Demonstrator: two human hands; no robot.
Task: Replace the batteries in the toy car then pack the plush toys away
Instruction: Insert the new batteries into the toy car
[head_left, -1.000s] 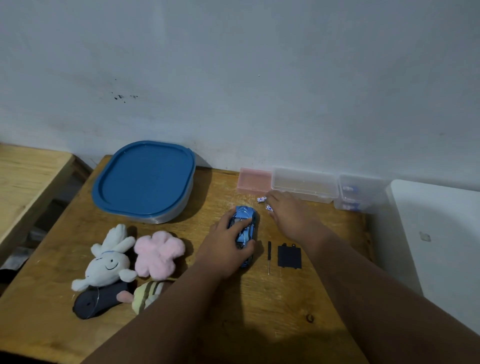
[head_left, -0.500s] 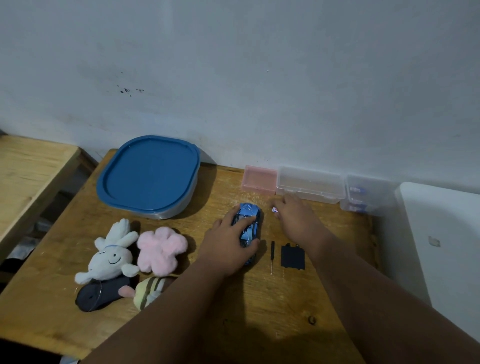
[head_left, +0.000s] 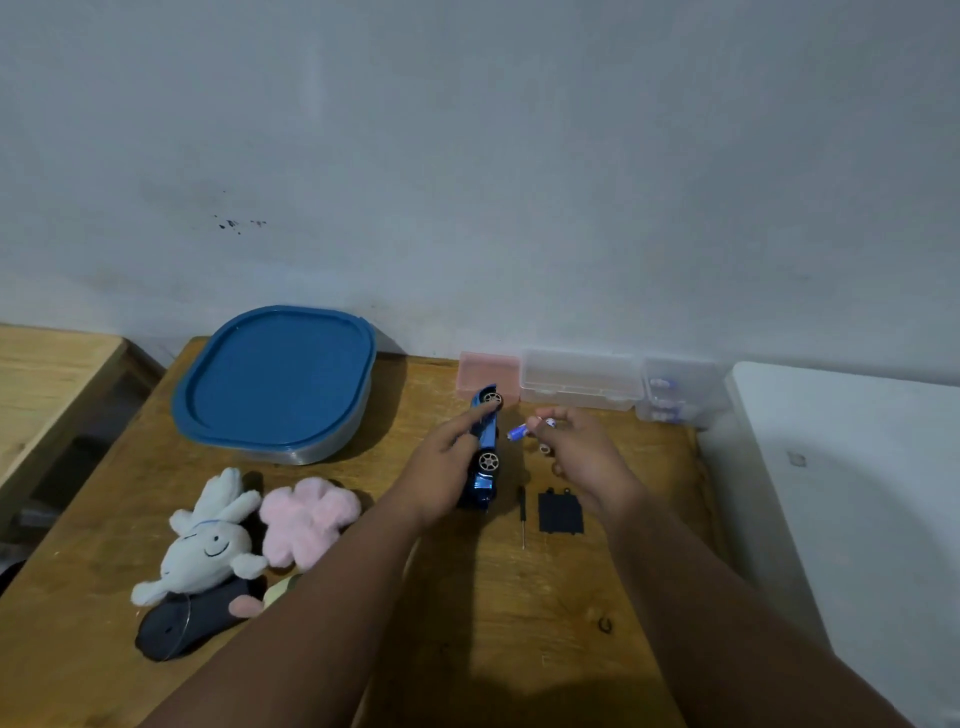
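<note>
Near the middle of the frame the left hand (head_left: 441, 467) holds the blue toy car (head_left: 485, 447) tipped on its side just above the worktop (head_left: 519, 649), wheels facing right, its grip closed around the body with the forefinger along the top edge. Just to the right, the right hand (head_left: 576, 457) has its grip pinching a small blue-and-white battery (head_left: 518, 431) at the fingertips; a second small cylinder seems tucked in the same hand, though it is too small to be sure. The car looks light, rigid and glossy, so it could slip; holding it across the body, clear of the wheels and the open underside, seems soundest. The battery is small, hard, smooth and apt to roll, best held by its sides. The black battery cover (head_left: 560, 513) and the screwdriver (head_left: 522, 514) lie lower right of the car. The plush toys (head_left: 249, 535) at lower left look soft and easy to hold.
</note>
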